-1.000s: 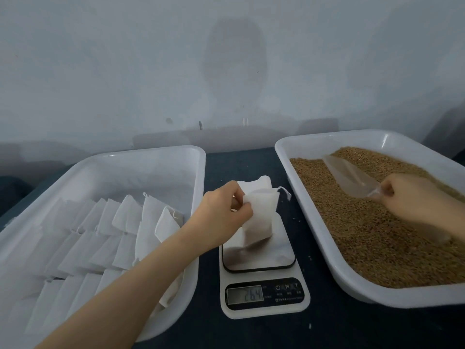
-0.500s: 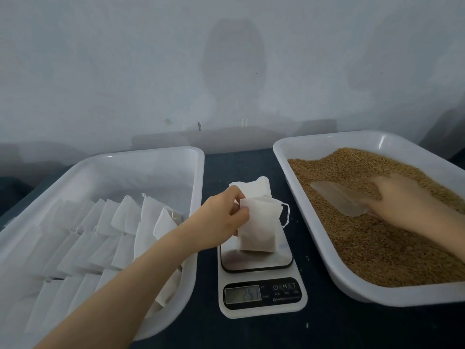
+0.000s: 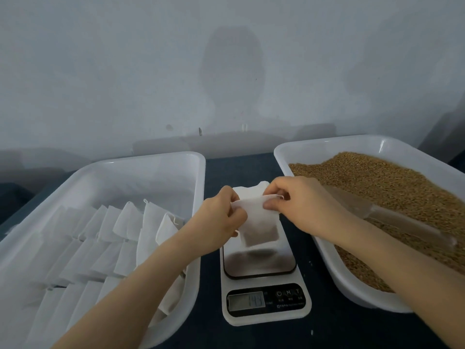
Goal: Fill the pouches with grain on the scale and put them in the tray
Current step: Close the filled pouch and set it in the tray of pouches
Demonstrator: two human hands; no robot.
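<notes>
We pinch the pouch [image 3: 259, 222] between left hand [image 3: 222, 219] and right hand [image 3: 299, 205] (scale [image 3: 264, 280] just below them).

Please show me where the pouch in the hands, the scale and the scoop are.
pouch [image 3: 260, 222], head view, middle of its front.
scale [image 3: 259, 264], head view, bare steel platform.
scoop [image 3: 402, 221], head view, its clear handle.
</notes>
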